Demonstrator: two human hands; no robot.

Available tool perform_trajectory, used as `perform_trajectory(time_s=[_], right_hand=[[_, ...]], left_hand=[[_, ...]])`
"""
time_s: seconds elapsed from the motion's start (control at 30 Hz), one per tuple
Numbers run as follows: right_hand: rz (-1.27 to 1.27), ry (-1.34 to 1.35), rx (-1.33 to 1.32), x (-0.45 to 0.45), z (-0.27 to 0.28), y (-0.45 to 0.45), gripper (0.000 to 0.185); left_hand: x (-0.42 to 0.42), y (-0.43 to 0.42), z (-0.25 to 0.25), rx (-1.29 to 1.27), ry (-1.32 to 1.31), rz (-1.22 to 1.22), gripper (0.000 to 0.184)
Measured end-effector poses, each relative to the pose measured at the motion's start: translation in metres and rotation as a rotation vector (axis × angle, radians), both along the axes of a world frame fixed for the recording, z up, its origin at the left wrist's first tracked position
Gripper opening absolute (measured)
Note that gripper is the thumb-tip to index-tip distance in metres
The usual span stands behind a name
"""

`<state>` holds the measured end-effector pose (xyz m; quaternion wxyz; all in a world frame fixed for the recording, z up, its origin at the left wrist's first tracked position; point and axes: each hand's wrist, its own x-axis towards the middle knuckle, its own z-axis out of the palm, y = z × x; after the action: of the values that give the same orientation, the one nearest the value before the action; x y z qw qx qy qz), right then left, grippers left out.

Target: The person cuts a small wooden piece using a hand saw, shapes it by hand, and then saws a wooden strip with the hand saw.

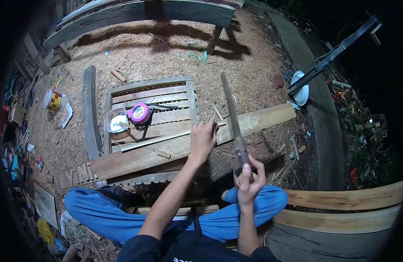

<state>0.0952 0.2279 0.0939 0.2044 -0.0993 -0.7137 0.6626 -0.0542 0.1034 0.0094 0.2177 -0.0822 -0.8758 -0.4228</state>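
Observation:
My right hand [249, 181] is wrapped round the handle of a hand saw [232, 109], whose long narrow blade points up and away from me. A long wooden board [262, 124] lies at a slant in front of my crossed legs. On it rests a thin wooden strip [160, 139]. My left hand [203, 139] is closed over the strip's right part and presses it against the board; its fingertips are partly hidden. A short offcut [161, 153] lies on the board near my left wrist. Several small sticks [81, 174] form letter-like shapes at the board's left end.
Behind the board is a slatted wooden frame [192, 98] bearing a pink tape measure [139, 113] and a plastic tub [117, 120] with white stuff. A beam [90, 113] lies left, a bench [140, 19] stands beyond, and planks [341, 220] are at right. Sawdust covers the ground.

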Motion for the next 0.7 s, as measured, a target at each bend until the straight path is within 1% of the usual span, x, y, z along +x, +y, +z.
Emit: perform_trajectory(time_s=[0.03, 0.07, 0.1, 0.13, 0.23, 0.27, 0.37, 0.47, 0.57, 0.7], right_hand=[[0.022, -0.063, -0.007, -0.009, 0.003, 0.000, 0.029], [0.039, -0.106, -0.021, -0.020, -0.005, 0.001, 0.030], [0.036, -0.030, 0.040, -0.035, -0.028, 0.002, 0.025], [0.037, -0.028, 0.082, -0.047, -0.043, 0.003, 0.024], [0.038, -0.020, 0.159, -0.067, -0.070, 0.004, 0.023], [0.033, -0.020, 0.203, -0.072, -0.075, 0.006, 0.022], [0.038, -0.023, 0.183, -0.076, -0.079, 0.006, 0.022], [0.062, -0.053, 0.137, -0.077, -0.069, 0.006, 0.022], [0.056, -0.038, 0.225, -0.078, -0.075, 0.010, 0.023], [0.071, -0.070, 0.203, -0.080, -0.059, 0.005, 0.023]], left_hand=[[0.001, 0.001, 0.001, 0.027, -0.001, -0.002, 0.012], [0.003, 0.003, 0.002, 0.028, 0.004, -0.002, 0.012], [0.004, 0.002, 0.005, 0.030, 0.005, -0.005, 0.013], [0.005, 0.000, 0.007, 0.028, 0.006, -0.007, 0.014], [0.006, 0.000, 0.007, 0.002, 0.018, 0.003, 0.016], [0.006, 0.000, 0.008, 0.046, -0.014, -0.006, 0.020], [0.005, 0.000, 0.006, 0.026, -0.043, -0.011, 0.022], [0.005, 0.000, 0.006, 0.041, -0.039, -0.008, 0.023], [0.004, 0.001, 0.004, 0.032, -0.039, 0.000, 0.023], [0.003, 0.002, -0.003, 0.016, -0.022, 0.026, 0.024]])
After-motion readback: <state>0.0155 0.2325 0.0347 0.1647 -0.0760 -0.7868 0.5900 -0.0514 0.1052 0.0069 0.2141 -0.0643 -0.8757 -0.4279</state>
